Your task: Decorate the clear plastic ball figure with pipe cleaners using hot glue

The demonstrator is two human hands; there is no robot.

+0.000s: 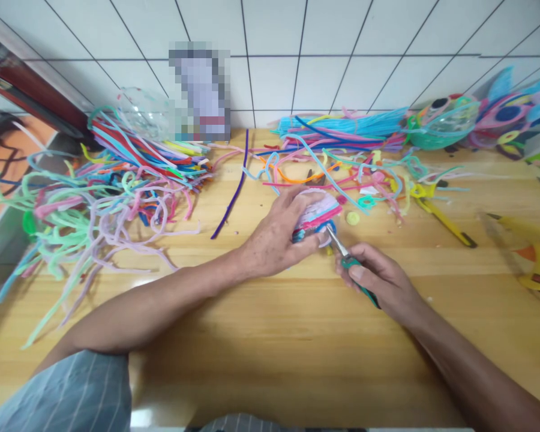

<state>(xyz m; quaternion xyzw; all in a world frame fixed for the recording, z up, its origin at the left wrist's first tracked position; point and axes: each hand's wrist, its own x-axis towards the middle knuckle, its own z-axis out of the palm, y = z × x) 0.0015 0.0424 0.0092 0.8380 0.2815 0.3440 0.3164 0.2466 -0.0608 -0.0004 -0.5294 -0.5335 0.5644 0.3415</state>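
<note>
Two bare hands work at the middle of a pale wooden tabletop; the left hand lies palm-down, fingers curled over a small bundle of pink, white and blue fuzzy pipe cleaners, gripping it against the wood; the bundle sits just right of centre, partly hidden under the fingers, its pink and white strands fanning out past the fingertips. The right hand is closed round the green handles of a small pair of pliers; the metal tip points up and left and meets the lower edge of the bundle beside a blue loop; whether the tip is clamped on a strand cannot be told.

Left of the hands, well apart, lies a large loose heap of pipe cleaners in mint green, lilac, pink, red and blue; a single long dark purple pipe cleaner runs slantwise between that heap and the hands. Behind the bundle, a scatter of short cut pieces in many colours; further back, against the white tiled wall, a tied sheaf of light blue pipe cleaners. A small yellow-green disc rests just right of the bundle. A yellow-handled tool lies to the right; near the right edge, a yellow hot glue gun, blurred. Far back right, a clear globe wrapped in teal strands.
</note>
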